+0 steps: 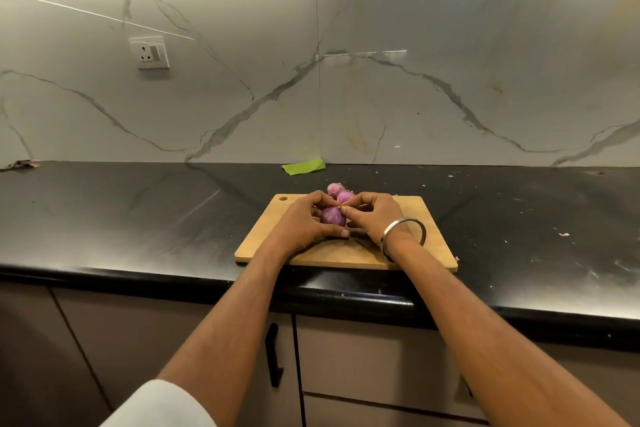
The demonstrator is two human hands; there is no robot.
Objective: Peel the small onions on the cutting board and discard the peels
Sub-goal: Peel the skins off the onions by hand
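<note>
Left arm: my left hand (304, 222) has nothing on it, and my arm is bare up to a white sleeve (159, 406) near my elbow.
Right arm: my right hand (375, 218) is bare too.
Wrist: I wear a shiny silver bangle (407, 236), round and loose.
</note>
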